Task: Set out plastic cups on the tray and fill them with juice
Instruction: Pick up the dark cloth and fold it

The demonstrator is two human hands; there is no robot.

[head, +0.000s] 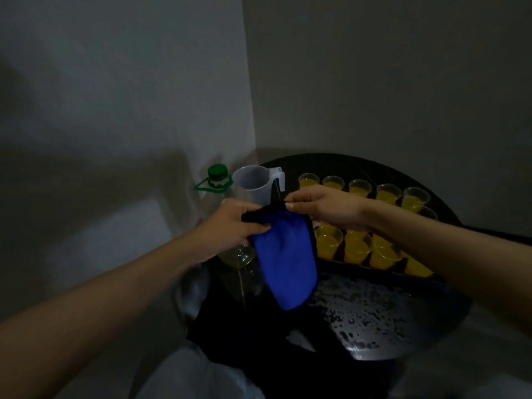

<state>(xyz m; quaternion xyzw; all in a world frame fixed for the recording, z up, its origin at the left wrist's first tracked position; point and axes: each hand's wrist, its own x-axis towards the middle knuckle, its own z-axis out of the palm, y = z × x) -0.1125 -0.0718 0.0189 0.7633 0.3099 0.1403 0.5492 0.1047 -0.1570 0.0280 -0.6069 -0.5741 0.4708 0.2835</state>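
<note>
Holding a blue cloth (285, 260) by its dark top hem, above the near left part of the counter (374, 318): left hand (233, 223) with fingers curled round the left corner, right hand (325, 208) pinching the right corner between thumb and fingertips, each grip closed on fabric alone. Hanging long axis downward, tilted a little toward the near right, lower end close over the wet patch. Directly below and to the right of the cloth: beaded droplets scattered across glossy black counter, so most likely a wipe coming, with the right hand nearer the spill and the left nearer the bottle (218, 172). Right of and beyond the grips, on the dark tray (345, 266): plastic cups (388, 194), thin, clear and tapered, in a far row and a near row, every visible one holding yellow juice (357, 249); some hidden behind the right forearm. Filling apparently done. Far left, just beside the tray: a translucent measuring jug (250, 182), seemingly empty, and the clear, green-capped bottle, almost drained. Cloth soft, matte, napped, probably absorbent; near cups light, easily tipped by a careless sweep.
</note>
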